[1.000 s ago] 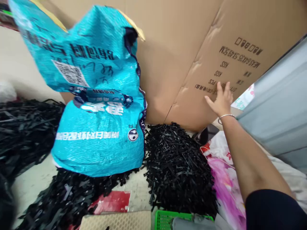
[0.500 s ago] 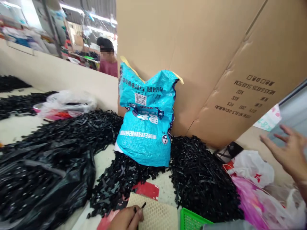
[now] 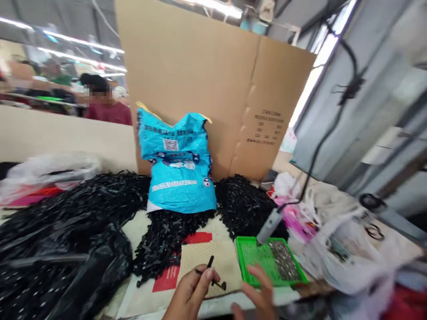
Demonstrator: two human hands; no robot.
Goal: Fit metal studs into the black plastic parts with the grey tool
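Note:
My left hand [image 3: 196, 284] is closed in a pinch on a black plastic strip piece [image 3: 218, 283], whose thin arms stick out past the fingertips. Under it lies a beige honeycomb-textured mat [image 3: 230, 258]. My right hand [image 3: 258, 291] is blurred, with its fingers apart and nothing in them, near the front of a green tray [image 3: 248, 262]. Small metal parts [image 3: 284, 260] fill the tray's right side. A grey pen-shaped power tool [image 3: 269, 227], its tip down, hangs on a black cord over the tray.
Heaps of black strips [image 3: 167, 240] surround a blue printed sack [image 3: 182, 178], which leans on a tall cardboard sheet [image 3: 200, 75]. A black plastic bag [image 3: 110, 253] lies at the left, white plastic bags [image 3: 347, 240] at the right. Beyond the partition is a person [image 3: 106, 104].
My right hand has come down from the far right to the tray's front. The view has turned right, bringing the hanging tool and whole tray into sight. My left hand still pinches the black piece.

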